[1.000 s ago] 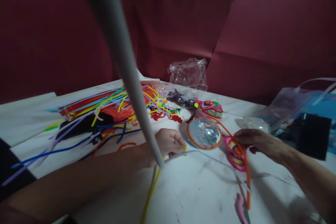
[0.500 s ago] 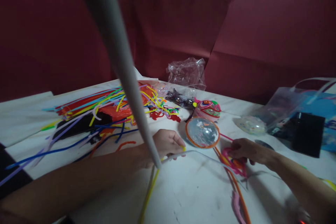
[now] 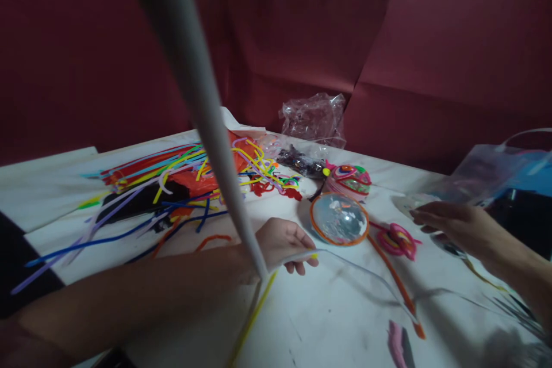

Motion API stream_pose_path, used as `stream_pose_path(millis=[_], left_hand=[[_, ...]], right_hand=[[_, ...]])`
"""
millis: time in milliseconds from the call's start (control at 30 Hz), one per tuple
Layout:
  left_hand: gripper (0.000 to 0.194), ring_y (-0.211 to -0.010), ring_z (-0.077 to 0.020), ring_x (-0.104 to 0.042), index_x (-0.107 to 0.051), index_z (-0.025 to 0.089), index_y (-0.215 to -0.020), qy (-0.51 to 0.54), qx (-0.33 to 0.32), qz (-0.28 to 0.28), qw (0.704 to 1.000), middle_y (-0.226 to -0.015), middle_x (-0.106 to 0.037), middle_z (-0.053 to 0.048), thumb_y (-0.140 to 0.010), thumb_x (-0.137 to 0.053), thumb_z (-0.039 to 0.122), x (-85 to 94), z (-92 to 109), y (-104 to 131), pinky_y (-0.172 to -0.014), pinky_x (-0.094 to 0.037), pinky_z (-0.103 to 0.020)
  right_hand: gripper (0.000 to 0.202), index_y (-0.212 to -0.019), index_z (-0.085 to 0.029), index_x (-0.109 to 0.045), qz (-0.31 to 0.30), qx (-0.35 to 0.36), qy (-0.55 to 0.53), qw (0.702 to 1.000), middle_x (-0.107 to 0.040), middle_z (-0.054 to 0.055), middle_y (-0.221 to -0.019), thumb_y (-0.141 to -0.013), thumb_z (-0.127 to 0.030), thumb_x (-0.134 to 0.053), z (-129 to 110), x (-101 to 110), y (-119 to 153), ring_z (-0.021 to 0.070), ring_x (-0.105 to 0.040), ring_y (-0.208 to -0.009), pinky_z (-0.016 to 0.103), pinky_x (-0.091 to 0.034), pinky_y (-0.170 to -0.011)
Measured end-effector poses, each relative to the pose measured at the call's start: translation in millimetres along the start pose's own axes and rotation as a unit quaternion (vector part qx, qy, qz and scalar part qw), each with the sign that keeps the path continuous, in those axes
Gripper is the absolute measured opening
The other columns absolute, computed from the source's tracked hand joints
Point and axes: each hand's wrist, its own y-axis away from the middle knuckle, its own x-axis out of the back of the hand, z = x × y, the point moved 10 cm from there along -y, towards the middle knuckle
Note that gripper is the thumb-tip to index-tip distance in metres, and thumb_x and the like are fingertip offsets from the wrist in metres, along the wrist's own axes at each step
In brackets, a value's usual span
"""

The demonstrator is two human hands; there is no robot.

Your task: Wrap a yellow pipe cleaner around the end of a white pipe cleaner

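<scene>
My left hand (image 3: pixel 290 247) is closed round a yellow pipe cleaner (image 3: pixel 254 319) near the middle of the white table. A tip of it shows at my fingers. Over the table at the right hangs my right hand (image 3: pixel 452 221), in front of a clear bubble-like piece, its fingers close together; what they hold, if anything, is hidden. Between the hands lie a clear dome with an orange rim (image 3: pixel 339 219) and a pink coiled piece with a yellow and red centre (image 3: pixel 397 241). An orange pipe cleaner (image 3: pixel 393 282) runs down from the dome.
Many coloured pipe cleaners (image 3: pixel 129 201) are heaped at the left. A decorated pink ball (image 3: pixel 348 179) and a crumpled clear bag (image 3: pixel 314 121) stand behind the dome. A grey pole (image 3: pixel 200 98) crosses the view. A pink strip (image 3: pixel 397 345) lies near the front, with a blue bag (image 3: pixel 532 169) at right.
My right hand has let go of the pink coiled piece and moved right and slightly up. My left hand keeps its hold on the yellow pipe cleaner. The view has shifted a little.
</scene>
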Motion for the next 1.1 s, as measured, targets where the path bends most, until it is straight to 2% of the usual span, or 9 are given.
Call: stream_pose_path(millis=[100, 167, 233, 300, 467, 633, 767, 967, 1100], left_hand=[[0.019, -0.043, -0.0064, -0.054, -0.057, 0.011, -0.070, 0.019, -0.028, -0.007, 0.999, -0.060, -0.065, -0.001, -0.058, -0.072, 0.016, -9.2, 4, -1, -0.043, -0.036, -0.018], [0.020, -0.043, -0.0067, -0.054, -0.059, 0.011, -0.073, 0.025, -0.061, -0.008, 0.998, -0.059, -0.065, 0.000, -0.058, -0.071, 0.015, -14.1, 12, -4, -0.042, -0.036, -0.018], [0.018, -0.044, -0.0070, -0.055, -0.061, 0.010, -0.076, 0.032, -0.085, -0.005, 0.996, -0.059, -0.065, -0.001, -0.059, -0.068, 0.013, -18.0, 20, -8, -0.043, -0.037, -0.018], [0.015, -0.045, -0.0069, -0.055, -0.061, 0.010, -0.075, 0.040, -0.083, -0.001, 0.996, -0.059, -0.065, -0.001, -0.061, -0.065, 0.011, -22.3, 24, -12, -0.044, -0.038, -0.018], [0.014, -0.042, -0.0064, -0.051, -0.059, 0.011, -0.071, 0.023, -0.084, 0.015, 0.996, -0.053, -0.059, 0.002, -0.060, -0.065, 0.009, -36.2, 25, -12, -0.043, -0.037, -0.018], [0.007, -0.047, -0.0049, -0.048, -0.060, 0.011, -0.072, 0.024, -0.134, 0.024, 0.990, -0.056, -0.056, 0.003, -0.065, -0.062, 0.010, -42.2, 29, -5, -0.046, -0.036, -0.017], [0.006, -0.056, -0.0069, -0.051, -0.064, 0.013, -0.075, -0.046, -0.181, 0.049, 0.981, -0.064, -0.060, 0.001, -0.070, -0.059, 0.013, -40.1, 34, 0, -0.050, -0.036, -0.018], [0.009, -0.074, -0.0127, -0.058, -0.069, 0.016, -0.080, -0.187, -0.281, 0.108, 0.935, -0.080, -0.065, -0.003, -0.074, -0.063, 0.017, -35.3, 50, 19, -0.064, -0.041, -0.021], [0.010, -0.071, -0.0120, -0.055, -0.069, 0.014, -0.075, -0.261, -0.363, 0.095, 0.889, -0.073, -0.059, -0.003, -0.075, -0.060, 0.012, -42.5, 59, 32, -0.060, -0.039, -0.020]], right_hand=[[0.058, -0.065, -0.023, -0.060, -0.033, 0.032, -0.063, 0.997, -0.066, 0.012, -0.070, -0.055, -0.079, -0.051, -35, -21, 43, 0.0276, -0.061, -0.069, 0.035, -0.051, -0.060], [0.062, -0.061, -0.024, -0.062, -0.079, 0.047, -0.099, 0.991, -0.062, 0.010, -0.063, -0.048, -0.085, -0.054, -54, -40, 68, 0.0249, -0.057, -0.060, 0.034, -0.048, -0.052], [0.064, -0.057, -0.025, -0.061, -0.052, 0.055, -0.113, 0.991, -0.061, 0.009, -0.060, -0.043, -0.087, -0.055, -65, -41, 82, 0.0231, -0.054, -0.059, 0.033, -0.047, -0.051], [0.066, -0.057, -0.024, -0.063, -0.038, 0.050, -0.131, 0.989, -0.061, 0.009, -0.060, -0.041, -0.087, -0.057, -70, -43, 87, 0.0214, -0.053, -0.057, 0.032, -0.045, -0.050], [0.061, -0.052, -0.020, -0.060, -0.137, 0.042, -0.207, 0.968, -0.052, 0.002, -0.050, -0.049, -0.081, -0.060, -79, -82, 95, 0.0128, -0.042, -0.045, 0.025, -0.036, -0.042], [0.055, -0.054, -0.020, -0.059, -0.132, 0.030, -0.301, 0.944, -0.049, -0.001, -0.048, -0.051, -0.074, -0.068, -73, -101, 96, 0.0107, -0.038, -0.044, 0.023, -0.031, -0.040], [0.049, -0.059, -0.020, -0.063, -0.121, 0.041, -0.302, 0.945, -0.050, 0.000, -0.052, -0.056, -0.069, -0.070, -66, -99, 96, 0.0114, -0.039, -0.046, 0.022, -0.032, -0.041], [0.045, -0.058, -0.020, -0.065, -0.168, 0.022, -0.329, 0.929, -0.053, 0.001, -0.055, -0.051, -0.063, -0.077, -69, -108, 106, 0.0129, -0.042, -0.048, 0.024, -0.037, -0.043], [0.050, -0.053, -0.017, -0.061, -0.174, 0.006, -0.362, 0.916, -0.051, 0.000, -0.052, -0.055, -0.065, -0.075, -74, -110, 111, 0.0111, -0.039, -0.049, 0.022, -0.035, -0.046]])
